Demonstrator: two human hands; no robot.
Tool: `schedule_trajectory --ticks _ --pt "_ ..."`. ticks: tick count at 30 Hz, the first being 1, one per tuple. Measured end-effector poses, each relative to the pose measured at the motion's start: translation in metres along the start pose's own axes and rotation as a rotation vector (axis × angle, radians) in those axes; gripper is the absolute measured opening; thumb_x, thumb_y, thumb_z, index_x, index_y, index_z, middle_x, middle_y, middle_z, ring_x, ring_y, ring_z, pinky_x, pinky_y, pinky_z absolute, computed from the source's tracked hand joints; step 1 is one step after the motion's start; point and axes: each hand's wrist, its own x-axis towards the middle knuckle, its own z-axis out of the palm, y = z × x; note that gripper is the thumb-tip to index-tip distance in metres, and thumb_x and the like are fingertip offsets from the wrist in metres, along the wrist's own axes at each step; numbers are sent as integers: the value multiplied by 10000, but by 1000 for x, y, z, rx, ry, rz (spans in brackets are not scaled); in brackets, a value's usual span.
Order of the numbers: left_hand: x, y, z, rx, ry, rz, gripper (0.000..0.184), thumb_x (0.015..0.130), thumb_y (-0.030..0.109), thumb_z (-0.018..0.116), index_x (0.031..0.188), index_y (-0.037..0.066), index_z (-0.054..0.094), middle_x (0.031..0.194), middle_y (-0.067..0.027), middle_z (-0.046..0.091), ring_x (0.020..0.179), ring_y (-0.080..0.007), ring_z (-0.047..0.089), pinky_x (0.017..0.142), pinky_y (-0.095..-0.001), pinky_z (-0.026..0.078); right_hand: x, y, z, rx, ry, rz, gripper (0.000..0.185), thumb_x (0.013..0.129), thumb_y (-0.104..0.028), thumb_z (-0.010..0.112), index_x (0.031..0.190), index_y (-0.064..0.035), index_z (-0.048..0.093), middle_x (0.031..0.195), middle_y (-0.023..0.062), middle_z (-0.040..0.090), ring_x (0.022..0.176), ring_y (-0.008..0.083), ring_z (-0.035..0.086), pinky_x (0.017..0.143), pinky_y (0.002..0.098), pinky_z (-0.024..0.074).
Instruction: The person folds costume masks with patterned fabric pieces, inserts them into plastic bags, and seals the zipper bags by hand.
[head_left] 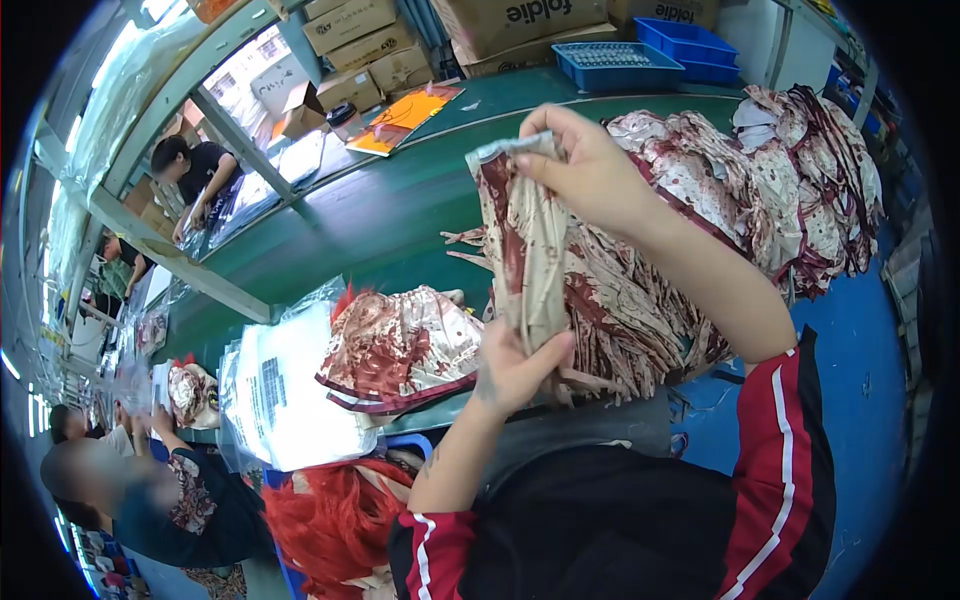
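Observation:
A folded cream cloth piece with dark red blood-like stains point(530, 240) is held up in front of me, above the work table. My right hand point(585, 170) pinches its pale top edge between thumb and fingers. Lower down, my left hand point(515, 365) is closed around the bottom end of the same cloth. Behind and to the right of it spreads a heap of similar stained cloth strips point(635, 320). Just left of my left hand lies a stained cloth with a dark red border point(405, 345), with a bit of red hair at its far end.
Clear plastic bags point(285, 390) are stacked at the left. A bin below holds red hair pieces point(335, 520). More stained cloths point(740, 180) lie at the right. Blue trays point(615, 68), cardboard boxes point(360, 40) and an orange sheet point(405, 120) line the back. Co-workers are at the left.

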Motion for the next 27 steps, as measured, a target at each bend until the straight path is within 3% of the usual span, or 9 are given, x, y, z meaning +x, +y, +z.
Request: schedule_trajectory --ticks 2,4,6,8,11,14,20,24,27 --pt "-21 8 -2 644 420 497 293 789 -58 693 1064 -54 592 900 -96 675 756 -205 665 722 -309 555 -3 20 8 -305 31 219 213 924 -65 649 1091 -89 520 839 -9 550 770 30 536 624 225 443" --pt "-37 0 -29 611 624 696 246 812 -58 642 1053 -62 593 903 -106 676 741 -204 663 729 -311 560 -17 45 28 -449 -76 108 246 901 -30 625 1113 -93 516 778 20 563 673 63 553 546 223 424" --pt "-33 21 -27 399 709 729 243 819 -52 634 1058 -59 593 912 -102 675 753 -197 661 735 -310 558 -31 53 53 -457 -301 157 341 849 -117 704 1128 -83 512 773 113 672 750 216 695 647 349 530" --pt "-29 40 -24 -43 848 777 237 832 -41 617 1068 -53 593 929 -93 672 779 -182 656 747 -307 555 -43 38 82 7 -554 688 366 853 -111 686 1165 -76 497 761 128 680 770 249 705 691 383 549" --pt "-40 27 -62 -176 671 505 232 859 -3 603 1087 -46 591 962 -87 666 835 -180 646 767 -299 544 -48 57 114 -94 -818 582 400 838 -105 664 1204 -52 511 767 146 686 784 312 702 727 419 554" --pt "-36 18 -85 -112 715 421 224 876 30 599 1089 -37 588 974 -92 663 861 -186 640 774 -293 532 -50 129 147 -424 -734 6 434 806 -107 656 1218 -37 542 870 174 697 850 348 688 779 439 549" --pt "-23 -9 -158 552 1098 463 230 907 115 606 1076 -37 571 938 -170 650 820 -284 639 742 -339 516 8 160 146 -533 -228 171 500 766 -138 689 1243 -55 565 1091 196 645 1035 355 624 894 435 507" --pt "-22 -31 -175 1212 1120 231 270 919 152 607 1075 -61 554 945 -232 624 850 -382 615 777 -431 492 18 194 168 -469 -403 326 573 724 -139 726 1267 -64 558 1092 194 646 1042 365 617 893 436 508" --pt "-17 -44 -170 1300 1086 309 285 932 159 585 1079 -82 541 1023 -277 587 920 -430 573 838 -475 455 20 207 182 -482 -400 316 567 723 -153 729 1258 -56 568 1107 193 656 1057 352 629 896 422 520"
